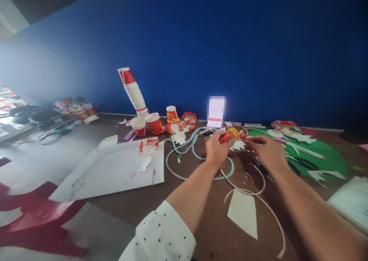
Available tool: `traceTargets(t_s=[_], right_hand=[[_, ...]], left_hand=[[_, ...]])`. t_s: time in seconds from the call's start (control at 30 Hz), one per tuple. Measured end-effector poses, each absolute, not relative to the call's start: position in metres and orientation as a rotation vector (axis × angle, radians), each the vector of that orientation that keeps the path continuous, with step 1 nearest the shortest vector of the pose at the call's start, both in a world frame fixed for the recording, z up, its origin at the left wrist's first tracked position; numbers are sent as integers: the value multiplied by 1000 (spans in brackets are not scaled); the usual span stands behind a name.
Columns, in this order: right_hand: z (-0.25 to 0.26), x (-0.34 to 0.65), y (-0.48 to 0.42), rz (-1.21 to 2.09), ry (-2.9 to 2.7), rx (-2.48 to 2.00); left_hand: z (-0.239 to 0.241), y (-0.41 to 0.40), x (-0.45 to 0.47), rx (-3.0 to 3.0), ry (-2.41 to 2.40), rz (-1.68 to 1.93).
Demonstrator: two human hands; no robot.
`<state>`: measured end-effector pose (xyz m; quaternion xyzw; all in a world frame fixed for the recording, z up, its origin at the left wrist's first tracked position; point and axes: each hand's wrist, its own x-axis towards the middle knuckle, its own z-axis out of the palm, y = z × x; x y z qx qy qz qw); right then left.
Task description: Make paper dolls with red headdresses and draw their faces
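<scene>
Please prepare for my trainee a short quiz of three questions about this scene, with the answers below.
1. Open question: What do the left hand and the right hand both hold?
2. True or false: In the picture, the lit screen is to the right of the tall cup stack.
3. Multiple choice: What lies on the white board?
a) a pair of scissors
b) a white cutout with red trim
c) a paper cup

Key:
1. A red-and-yellow piece.
2. True.
3. b

Left fingers (219, 136), right fingers (255, 139) hold red-yellow paper (233, 134).
</scene>
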<state>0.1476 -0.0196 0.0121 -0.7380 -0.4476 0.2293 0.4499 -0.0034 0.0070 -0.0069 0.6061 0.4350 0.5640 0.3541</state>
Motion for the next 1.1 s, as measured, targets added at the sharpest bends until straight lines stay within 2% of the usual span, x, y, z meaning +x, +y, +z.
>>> traceTargets(t_s=[0.3,0.63,1.1], right_hand=[[22,140,-24,712,-1031,-1727],[6,158,-14,444,-1285,-1816],[19,149,-20,528,-1198,-1910]], left_hand=[[-9,7,-3,1582,1119,1472],[-8,6,-3,1622,1104,1466],[-10,9,-1,1489,1096,1450]])
